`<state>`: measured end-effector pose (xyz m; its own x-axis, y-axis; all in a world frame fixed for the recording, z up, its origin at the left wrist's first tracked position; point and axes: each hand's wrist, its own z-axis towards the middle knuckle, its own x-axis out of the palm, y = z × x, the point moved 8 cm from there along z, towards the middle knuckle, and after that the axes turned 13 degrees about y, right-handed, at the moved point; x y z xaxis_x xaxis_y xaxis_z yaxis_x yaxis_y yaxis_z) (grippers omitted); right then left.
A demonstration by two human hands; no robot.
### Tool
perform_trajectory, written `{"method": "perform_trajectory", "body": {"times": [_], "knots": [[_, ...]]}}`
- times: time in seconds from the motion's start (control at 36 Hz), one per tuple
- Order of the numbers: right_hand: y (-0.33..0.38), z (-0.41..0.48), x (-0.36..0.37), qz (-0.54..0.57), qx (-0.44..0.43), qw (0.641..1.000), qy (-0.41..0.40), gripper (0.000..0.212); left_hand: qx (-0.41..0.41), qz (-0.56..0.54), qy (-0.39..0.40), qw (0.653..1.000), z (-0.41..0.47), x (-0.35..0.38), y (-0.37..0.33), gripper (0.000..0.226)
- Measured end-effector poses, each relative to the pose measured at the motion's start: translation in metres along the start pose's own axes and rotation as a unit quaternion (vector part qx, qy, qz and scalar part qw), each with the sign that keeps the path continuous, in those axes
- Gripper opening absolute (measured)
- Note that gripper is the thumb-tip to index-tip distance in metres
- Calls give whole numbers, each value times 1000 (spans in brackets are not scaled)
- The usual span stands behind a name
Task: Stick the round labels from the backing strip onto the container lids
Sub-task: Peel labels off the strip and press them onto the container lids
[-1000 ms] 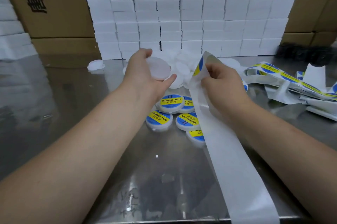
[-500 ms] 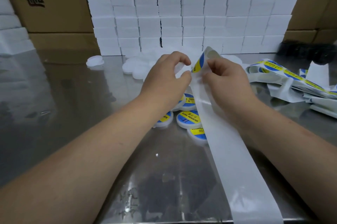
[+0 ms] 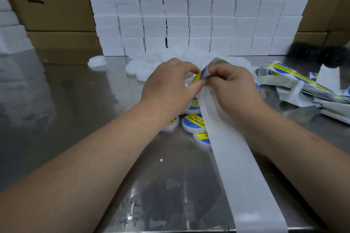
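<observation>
Nearest, the spent backing strip (image 3: 251,194) trails off the steel desk (image 3: 94,100). It is thin, limp, slick paper that weighs almost nothing and will bend wherever it is pulled. Beside it lie labelled lids (image 3: 193,123), light rigid plastic discs that probably skid easily on the steel.

Above them the right hand (image 3: 233,88) is curled, pinching the strip at a sharp fold. The round label (image 3: 201,74) lifts off that fold. The left hand (image 3: 168,88) closes thumb and forefinger on the label's free edge. A white rim under its fingers may be a plain lid, though I cannot tell.

The label is flimsy and tacky, so it is best held by its bare rim.

Beyond sit plain lids (image 3: 140,67), more label strip (image 3: 303,79) and stacked white boxes (image 3: 189,14).
</observation>
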<state>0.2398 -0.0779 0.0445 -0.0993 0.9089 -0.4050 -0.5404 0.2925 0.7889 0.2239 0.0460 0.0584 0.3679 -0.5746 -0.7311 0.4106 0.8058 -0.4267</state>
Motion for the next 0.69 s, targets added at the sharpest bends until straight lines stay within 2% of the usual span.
{"method": "perform_trajectory", "body": {"times": [0.19, 0.28, 0.33, 0.42, 0.56, 0.64, 0.69], "knots": [[2, 1, -4, -21, 9, 1000, -5, 39, -83, -148, 26, 985, 0, 4, 20, 22], [-2, 0, -11, -54, 45, 997, -32, 28, -105, -200, -1, 974, 1, -2, 26, 12], [-5, 0, -14, -74, 67, 994, -40, 21, -118, -236, -31, 964, 1, -9, 32, 15], [-5, 0, -12, -82, 61, 994, -32, 12, -154, -266, -61, 950, 0, -12, 43, 16], [0, 0, -10, -95, 28, 995, -27, 21, -213, -317, -111, 918, -3, -17, 61, 26], [1, 0, -11, -126, 28, 991, -30, 6, -218, -314, -107, 918, -4, -16, 61, 27], [-1, -1, -15, -117, 35, 991, -52, 16, -213, -309, -94, 922, -4, -13, 57, 24]]}}
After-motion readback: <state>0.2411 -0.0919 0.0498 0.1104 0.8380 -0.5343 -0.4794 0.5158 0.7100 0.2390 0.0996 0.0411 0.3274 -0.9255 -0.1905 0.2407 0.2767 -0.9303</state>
